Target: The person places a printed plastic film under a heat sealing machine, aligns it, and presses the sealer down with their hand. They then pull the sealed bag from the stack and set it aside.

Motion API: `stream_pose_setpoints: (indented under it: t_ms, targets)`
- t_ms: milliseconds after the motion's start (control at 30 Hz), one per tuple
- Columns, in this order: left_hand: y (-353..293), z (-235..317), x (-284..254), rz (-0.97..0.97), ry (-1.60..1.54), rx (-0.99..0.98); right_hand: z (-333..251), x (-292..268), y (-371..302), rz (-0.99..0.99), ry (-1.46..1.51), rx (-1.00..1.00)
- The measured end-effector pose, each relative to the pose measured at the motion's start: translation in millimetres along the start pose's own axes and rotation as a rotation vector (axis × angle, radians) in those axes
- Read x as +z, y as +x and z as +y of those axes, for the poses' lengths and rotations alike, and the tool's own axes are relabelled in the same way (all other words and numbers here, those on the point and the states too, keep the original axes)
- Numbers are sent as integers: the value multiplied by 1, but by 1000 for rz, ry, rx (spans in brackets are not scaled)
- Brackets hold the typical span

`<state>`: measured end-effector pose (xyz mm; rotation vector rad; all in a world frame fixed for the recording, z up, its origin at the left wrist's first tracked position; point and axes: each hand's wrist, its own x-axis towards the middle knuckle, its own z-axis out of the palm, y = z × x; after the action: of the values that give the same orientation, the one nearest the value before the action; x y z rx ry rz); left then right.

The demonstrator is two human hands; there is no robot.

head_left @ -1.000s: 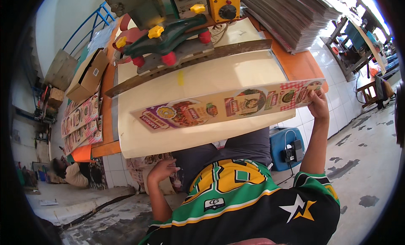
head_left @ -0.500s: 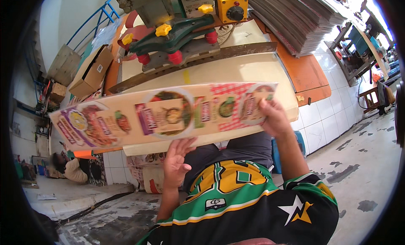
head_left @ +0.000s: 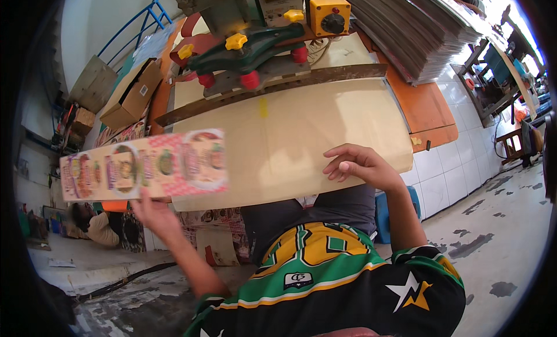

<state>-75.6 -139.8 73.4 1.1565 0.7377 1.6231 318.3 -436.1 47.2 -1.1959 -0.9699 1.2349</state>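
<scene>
Red-and-cream strip (head_left: 145,166) in left fingers (head_left: 144,198)

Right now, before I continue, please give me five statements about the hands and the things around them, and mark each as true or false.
1. The left hand holds the printed strip. True.
2. The right hand also grips the strip. False: it is empty, seen against the cream sheet.
3. The control box is yellow. True.
4. The knobs on the green frame are blue. False: they are yellow.
5. The cardboard box is on the picture's left side. True.
</scene>
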Motion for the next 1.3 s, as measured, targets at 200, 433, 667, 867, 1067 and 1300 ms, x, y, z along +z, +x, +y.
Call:
stream_pose_setpoints:
  t_ms: [200, 433, 667, 867, 1067, 1300]
  targets:
    - [204, 4, -100, -64, -26, -64, 4, -7, -4, 58, 34, -9]
    - [294, -62, -140, 334, 909, 228, 7, -7, 0, 48, 43, -26]
    - [259, -103, -86, -427, 1382, -1, 5, -9, -3, 43, 28, -9]
    - [279, -126, -123, -461, 1492, 79, 0, -5, 3, -68, 18, -11]
    - [291, -144, -97, -544, 1569, 94, -12, -6, 0, -91, -104, -9]
    - [310, -156, -132, -566, 1593, 187, -83, -49, -14, 341, -446, -303]
